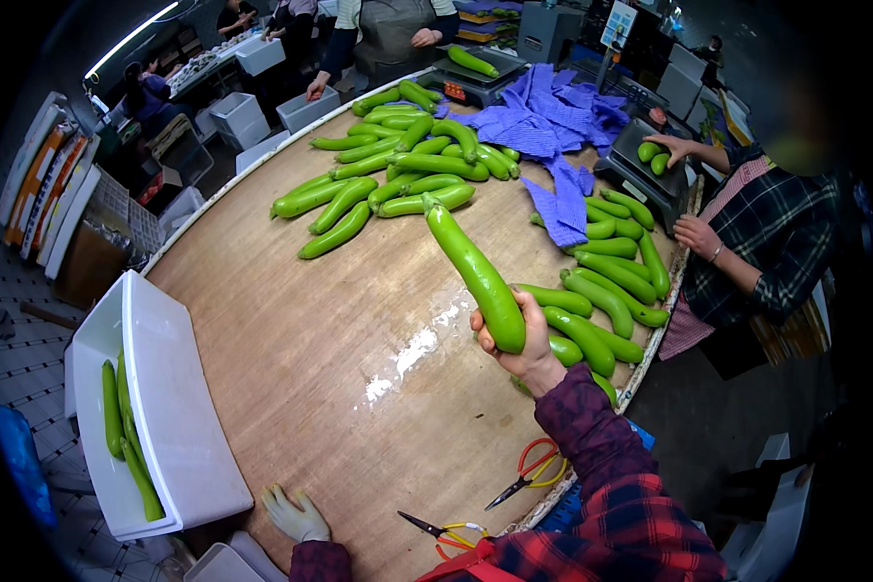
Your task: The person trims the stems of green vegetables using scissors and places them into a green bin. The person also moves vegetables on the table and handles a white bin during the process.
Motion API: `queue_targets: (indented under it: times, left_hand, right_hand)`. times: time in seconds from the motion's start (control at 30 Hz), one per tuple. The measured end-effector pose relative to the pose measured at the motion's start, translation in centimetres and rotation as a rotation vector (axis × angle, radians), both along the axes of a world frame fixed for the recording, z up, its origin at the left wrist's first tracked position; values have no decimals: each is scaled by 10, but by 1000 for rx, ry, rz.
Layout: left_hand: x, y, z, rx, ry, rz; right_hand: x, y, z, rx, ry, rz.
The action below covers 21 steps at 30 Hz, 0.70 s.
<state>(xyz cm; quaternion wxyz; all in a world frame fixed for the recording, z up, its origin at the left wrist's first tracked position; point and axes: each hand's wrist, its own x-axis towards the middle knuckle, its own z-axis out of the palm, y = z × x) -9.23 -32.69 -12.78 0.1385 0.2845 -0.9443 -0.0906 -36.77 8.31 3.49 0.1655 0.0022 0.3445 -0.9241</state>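
Head view | right hand [529,344] closed around long green eggplant [475,274], raised over wooden table [310,330] | left hand [296,514], gloved, flat and empty on table's near edge beside white crate [165,407]

bare table centre [339,320], green eggplant piles [398,165] beyond, scissors [529,472] near edge

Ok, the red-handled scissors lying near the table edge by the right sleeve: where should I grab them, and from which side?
Take the red-handled scissors by the looped handles, which lie toward the round wooden table's rim, nearest the person. Come from above on that side; the dark blades point left, inward across the table. The right hand holds a long green eggplant, and the gloved left hand rests flat.
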Motion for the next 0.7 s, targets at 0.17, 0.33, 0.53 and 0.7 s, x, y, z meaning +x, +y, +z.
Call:
queue_targets:
  times: [0.17,0.33,0.53,0.7]
  left_hand:
    - [-1,0,0,-1,5,0]
    - [3,1,4,8,11,17]
    - [0,-4,-9,-9,25,-6]
    - [-1,0,-2,1,-4,18]
  right_hand:
    - [-5,-6,-12,129,-23,-41]
    - [-47,-5,-41,358,-224,-108]
    - [-195,19,-7,415,95,-253]
    - [-207,22,2,758,44,-341]
